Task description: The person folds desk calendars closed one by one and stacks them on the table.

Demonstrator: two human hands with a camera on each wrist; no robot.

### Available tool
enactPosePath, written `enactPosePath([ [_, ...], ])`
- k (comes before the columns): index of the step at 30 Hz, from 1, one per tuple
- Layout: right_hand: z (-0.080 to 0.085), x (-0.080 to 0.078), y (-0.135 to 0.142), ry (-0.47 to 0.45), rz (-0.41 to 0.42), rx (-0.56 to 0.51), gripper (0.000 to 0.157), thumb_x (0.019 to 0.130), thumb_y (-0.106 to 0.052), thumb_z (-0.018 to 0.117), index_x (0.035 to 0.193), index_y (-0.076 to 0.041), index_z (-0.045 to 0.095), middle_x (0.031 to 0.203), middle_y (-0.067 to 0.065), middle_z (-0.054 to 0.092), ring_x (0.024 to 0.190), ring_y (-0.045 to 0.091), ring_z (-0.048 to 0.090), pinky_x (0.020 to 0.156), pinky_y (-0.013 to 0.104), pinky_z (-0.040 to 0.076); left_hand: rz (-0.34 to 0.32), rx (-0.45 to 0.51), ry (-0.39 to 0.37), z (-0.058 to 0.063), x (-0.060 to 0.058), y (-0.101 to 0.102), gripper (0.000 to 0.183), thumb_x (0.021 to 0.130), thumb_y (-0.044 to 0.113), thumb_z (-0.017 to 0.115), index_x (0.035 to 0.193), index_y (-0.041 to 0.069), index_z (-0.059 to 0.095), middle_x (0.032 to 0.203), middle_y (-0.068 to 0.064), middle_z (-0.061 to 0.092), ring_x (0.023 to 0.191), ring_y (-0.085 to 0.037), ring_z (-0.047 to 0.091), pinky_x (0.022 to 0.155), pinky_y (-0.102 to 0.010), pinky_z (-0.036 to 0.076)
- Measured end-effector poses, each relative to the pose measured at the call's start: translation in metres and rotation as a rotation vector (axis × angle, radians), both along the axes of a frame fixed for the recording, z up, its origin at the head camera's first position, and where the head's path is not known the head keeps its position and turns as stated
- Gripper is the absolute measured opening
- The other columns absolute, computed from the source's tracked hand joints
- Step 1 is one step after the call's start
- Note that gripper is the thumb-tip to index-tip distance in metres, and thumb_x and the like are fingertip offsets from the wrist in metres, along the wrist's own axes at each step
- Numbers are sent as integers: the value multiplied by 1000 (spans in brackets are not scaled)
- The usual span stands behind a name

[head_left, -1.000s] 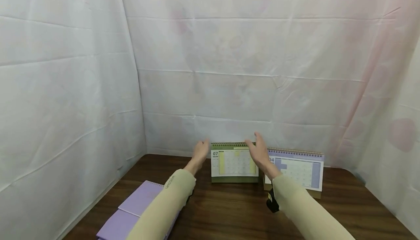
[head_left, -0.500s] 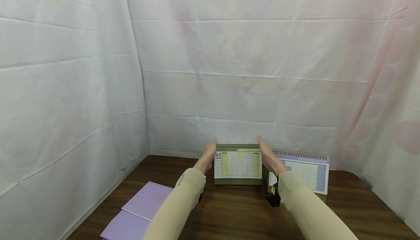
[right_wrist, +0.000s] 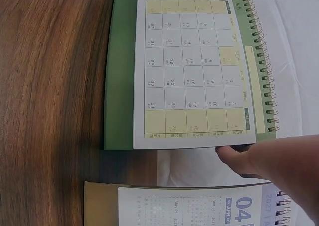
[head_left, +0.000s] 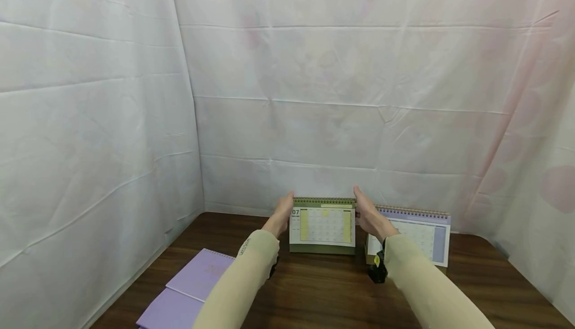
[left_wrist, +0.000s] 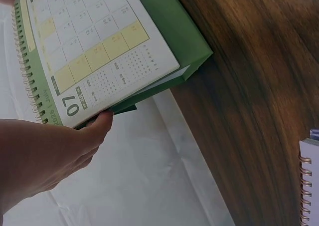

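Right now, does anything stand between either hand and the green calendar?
Nothing visible does. The left hand touches the left edge of the green calendar, and the right hand touches its right edge. The April calendar stands to the right, not in between.

Two standing calendars (head_left: pixel 322 226) (head_left: pixel 418 234), two hands (head_left: pixel 279 216) (head_left: pixel 370 217), two purple covers (head_left: pixel 197 274) (head_left: pixel 172 309), one table (head_left: pixel 323 289)

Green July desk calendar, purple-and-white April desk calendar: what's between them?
Right wrist view: the right hand and a strip of brown wooden table, with white cloth visible beyond.
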State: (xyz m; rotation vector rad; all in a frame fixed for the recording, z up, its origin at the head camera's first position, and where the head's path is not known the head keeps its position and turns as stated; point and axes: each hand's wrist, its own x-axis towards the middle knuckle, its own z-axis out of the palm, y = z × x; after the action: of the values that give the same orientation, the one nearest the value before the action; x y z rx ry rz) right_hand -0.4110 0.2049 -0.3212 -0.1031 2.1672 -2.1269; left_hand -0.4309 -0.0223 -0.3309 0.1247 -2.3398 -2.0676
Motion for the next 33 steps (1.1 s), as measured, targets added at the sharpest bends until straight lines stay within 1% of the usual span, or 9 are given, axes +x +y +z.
enactPosePath([
  [6,1,0,2,-20,-5,-21,77,93,-56,20,141,-9,-18,146,23,-19,134,42,-10,109,52,3,-6,45,-18,0,-3,-3,62,95,42,32,141,1,23,145,-19,24,131,-37,25,104,-51,25],
  [9,1,0,3,-30,-14,-24,79,92,-56,20,142,-4,-13,146,28,-10,134,43,-3,109,52,7,-14,61,-27,1,-4,-4,61,95,43,32,139,2,28,139,-19,32,125,-35,34,102,-51,28],
  [12,2,0,4,-40,-26,-24,79,92,-56,20,143,-1,-5,146,29,0,134,44,7,108,52,12,-16,89,-30,3,-4,-4,56,94,45,33,131,3,42,126,-17,45,112,-32,45,98,-48,33],
  [15,4,0,5,-45,-38,-20,78,92,-57,20,144,-2,0,147,26,-1,133,44,8,108,53,14,-14,121,-18,5,-5,-4,51,94,45,34,116,4,55,107,-16,54,97,-30,51,89,-44,38],
  [18,7,2,7,-44,-31,-21,80,91,-60,21,144,-3,2,148,22,-8,134,44,3,108,52,12,-20,160,7,6,-7,-4,51,94,45,34,123,6,51,120,-15,51,107,-31,47,89,-44,37],
  [22,11,4,9,-27,-34,-26,81,91,-60,20,143,-1,4,149,20,-6,135,41,1,108,53,11,-24,216,41,9,-9,-4,57,93,44,37,136,7,35,142,-14,29,127,-34,30,100,-49,30],
  [24,13,4,10,-13,-40,-31,79,91,-59,19,143,0,7,150,20,-2,136,39,2,108,53,11,-24,251,55,12,-9,-5,57,93,43,38,136,6,35,142,-15,30,128,-33,29,102,-49,27],
  [29,16,5,10,23,-52,-54,76,93,-55,18,142,3,11,149,21,4,137,37,4,109,51,11,-11,322,78,19,-13,-8,57,93,42,38,134,3,38,139,-17,36,124,-31,36,97,-44,31],
  [33,18,5,6,33,-81,-120,70,95,-50,19,142,2,15,149,21,9,136,37,7,109,50,11,3,363,109,22,-13,-12,55,94,39,38,134,2,38,136,-18,41,124,-32,37,99,-45,31],
])
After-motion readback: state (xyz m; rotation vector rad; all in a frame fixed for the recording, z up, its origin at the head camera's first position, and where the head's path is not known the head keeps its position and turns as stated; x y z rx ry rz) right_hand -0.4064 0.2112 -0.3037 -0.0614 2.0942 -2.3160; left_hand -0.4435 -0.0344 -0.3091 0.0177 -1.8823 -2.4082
